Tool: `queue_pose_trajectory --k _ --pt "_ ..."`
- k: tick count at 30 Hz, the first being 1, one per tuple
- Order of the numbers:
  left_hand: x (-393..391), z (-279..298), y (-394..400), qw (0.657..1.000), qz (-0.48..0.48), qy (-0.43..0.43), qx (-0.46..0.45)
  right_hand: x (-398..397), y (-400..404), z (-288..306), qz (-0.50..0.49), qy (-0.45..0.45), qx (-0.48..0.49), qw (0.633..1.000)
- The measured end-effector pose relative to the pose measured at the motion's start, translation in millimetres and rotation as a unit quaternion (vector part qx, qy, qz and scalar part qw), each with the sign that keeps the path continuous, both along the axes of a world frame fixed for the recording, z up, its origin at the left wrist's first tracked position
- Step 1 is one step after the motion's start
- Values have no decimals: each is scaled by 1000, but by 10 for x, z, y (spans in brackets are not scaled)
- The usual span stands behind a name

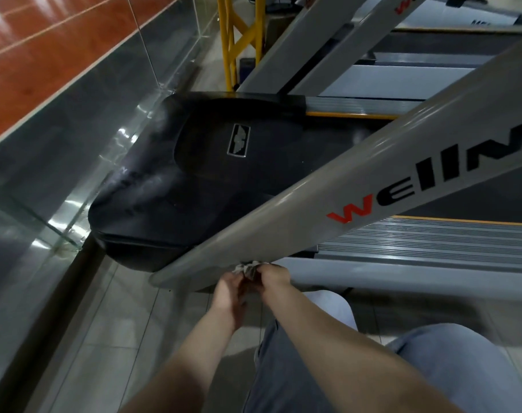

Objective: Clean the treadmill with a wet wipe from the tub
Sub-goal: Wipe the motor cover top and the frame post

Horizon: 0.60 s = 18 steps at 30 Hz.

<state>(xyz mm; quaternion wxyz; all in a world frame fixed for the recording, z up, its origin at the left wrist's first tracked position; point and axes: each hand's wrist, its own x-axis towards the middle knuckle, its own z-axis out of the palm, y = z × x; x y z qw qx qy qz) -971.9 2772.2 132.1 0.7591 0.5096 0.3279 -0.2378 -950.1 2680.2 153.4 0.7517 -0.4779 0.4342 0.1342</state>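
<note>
While you crouched beside the treadmill (283,186), a glass wall panel (75,138) ran along the far left, close against the black motor cover (170,186). Your left hand (228,289) reached up with its fingers curled onto the crumpled wet wipe (249,269), which sat just under the lower edge of the grey slanted upright (372,174) near its foot. Your right hand (273,276) pinched the same wipe from the other side. Your knees in grey trousers (298,368) filled the lower right, over the tiled floor (119,323).
</note>
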Motion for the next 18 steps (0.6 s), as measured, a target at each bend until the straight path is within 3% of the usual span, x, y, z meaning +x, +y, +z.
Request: queue_pose_trajectory --k 3,5,9,13,18 --pt "-1 107 132 988 9 -42 147 -43 -1 85 -82 -20 35 996" --pt "17 266 213 964 36 -120 236 -67 -57 156 -158 -32 39 986" --pt "91 707 161 897 37 -305 318 -139 -250 339 -237 -79 56 967" --pt "227 1061 -122 783 -68 -481 388 -194 -582 652 -307 -129 72 940" --pt "302 1501 -546 639 -168 -624 418 -295 -1108 1130 -358 -190 132 905"
